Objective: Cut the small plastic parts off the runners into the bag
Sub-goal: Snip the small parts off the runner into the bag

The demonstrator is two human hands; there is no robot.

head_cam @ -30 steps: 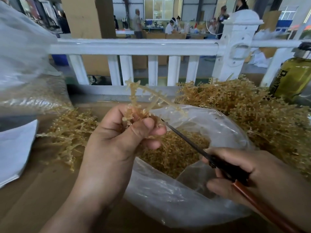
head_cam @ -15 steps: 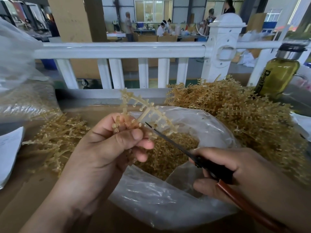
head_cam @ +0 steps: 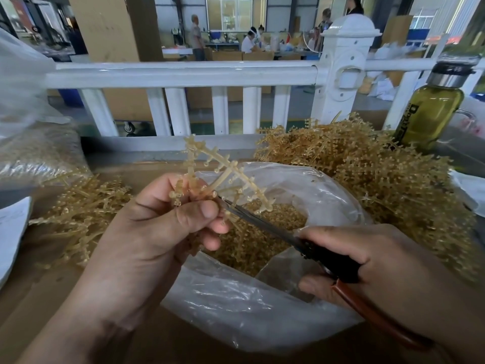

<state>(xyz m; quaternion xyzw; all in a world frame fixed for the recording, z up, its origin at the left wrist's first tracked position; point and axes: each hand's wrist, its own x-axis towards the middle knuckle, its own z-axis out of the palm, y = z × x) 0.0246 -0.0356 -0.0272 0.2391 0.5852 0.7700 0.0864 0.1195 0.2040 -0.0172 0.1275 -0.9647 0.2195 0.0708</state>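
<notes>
My left hand (head_cam: 154,232) grips a bunch of tan plastic runners (head_cam: 223,177) above the open clear plastic bag (head_cam: 236,306). The runners fan up and to the right, with small parts on their side stubs. My right hand (head_cam: 372,261) holds scissors (head_cam: 265,224) with a black and red-brown handle. The blades point up-left, and their tips reach the runners just beside my left thumb. Loose cut tan parts (head_cam: 262,240) fill the bottom of the bag.
A big heap of uncut runners (head_cam: 367,174) lies behind and right of the bag, a smaller pile (head_cam: 84,211) at left. An olive bottle (head_cam: 430,111) stands far right. A filled clear bag (head_cam: 31,143) and white paper (head_cam: 10,229) sit left. A white railing (head_cam: 183,74) runs behind.
The runners have tilted further right in my left hand, and the scissor blades have slid closer under them toward my left thumb. The view has shifted slightly.
</notes>
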